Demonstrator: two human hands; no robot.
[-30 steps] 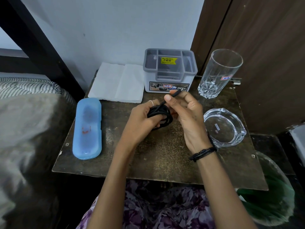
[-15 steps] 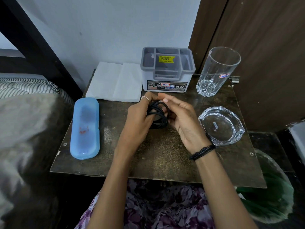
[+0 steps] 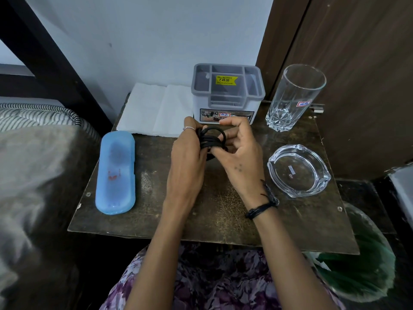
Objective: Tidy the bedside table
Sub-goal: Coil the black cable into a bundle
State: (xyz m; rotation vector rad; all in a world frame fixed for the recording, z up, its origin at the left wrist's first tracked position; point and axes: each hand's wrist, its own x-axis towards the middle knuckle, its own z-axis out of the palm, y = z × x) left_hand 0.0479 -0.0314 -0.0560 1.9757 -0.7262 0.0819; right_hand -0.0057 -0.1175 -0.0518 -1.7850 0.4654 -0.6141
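Several loops of thin black cord (image 3: 211,139) sit bunched between the two hands, lifted just above the middle of the dark surface (image 3: 214,211), in front of the grey organiser box (image 3: 228,92). The left hand (image 3: 186,162) is closed around the left side of the bundle, its fingers wrapped over the coils, while the right hand (image 3: 240,153) pinches the right side, with a fingertip hooked through the top loop and the thumb pressing from below. The cord looks light, soft and limp, so it should bend without resistance, but the coils will likely spring apart if pressure eases; the safest hold seems to be across the whole stack where the loops cross, not on a single strand. The free end of the cord is not visible. A blue case (image 3: 115,171) lies well to the left, and a glass ashtray (image 3: 298,170) and tall tumbler (image 3: 295,97) stand to the right, apart from the hands.
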